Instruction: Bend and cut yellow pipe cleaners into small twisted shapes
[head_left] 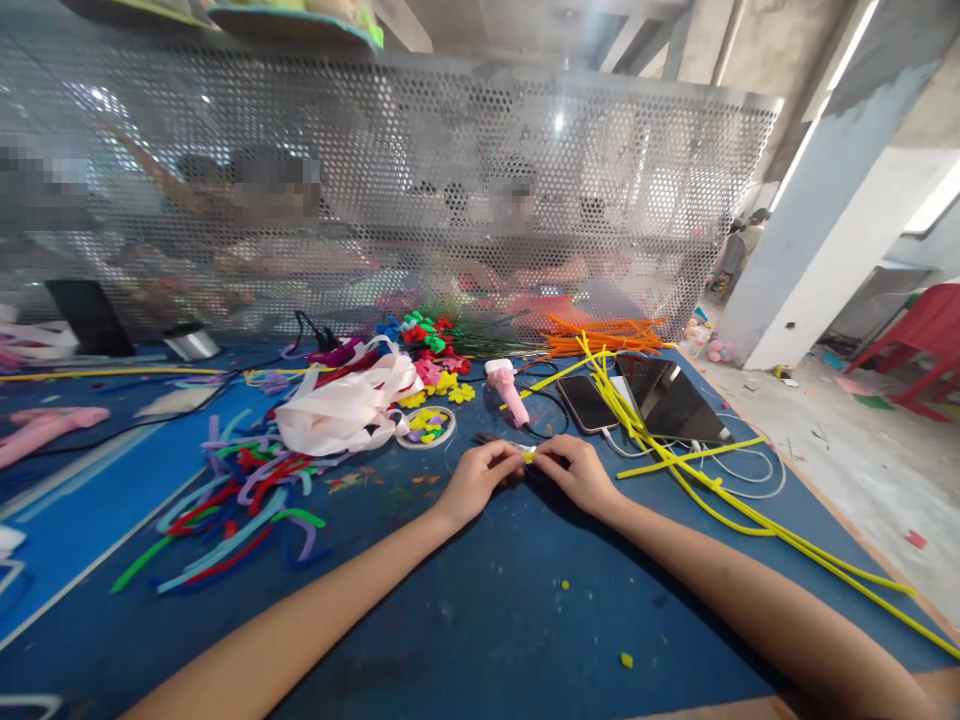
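Note:
My left hand [478, 482] and my right hand [579, 474] meet over the middle of the blue table. Fingertips of both are closed in a pinch on a small yellow piece [529, 458], mostly hidden between them. Its exact shape is too small to make out. Just behind the fingers lies a tool with a shiny metal part and a dark end [486, 438], partly covered by my left hand. A pink glue gun [512, 395] rests beyond my hands. Long yellow pipe cleaners [675, 462] stretch across the table to the right of my right hand.
Coloured strips [247, 500] and white ribbon [337, 405] lie on the left, beside a round dish [448, 436] of small flower shapes. A phone [589, 403] and a dark tablet [675, 398] with cables lie to the right. A perforated metal screen [420, 215] stands behind.

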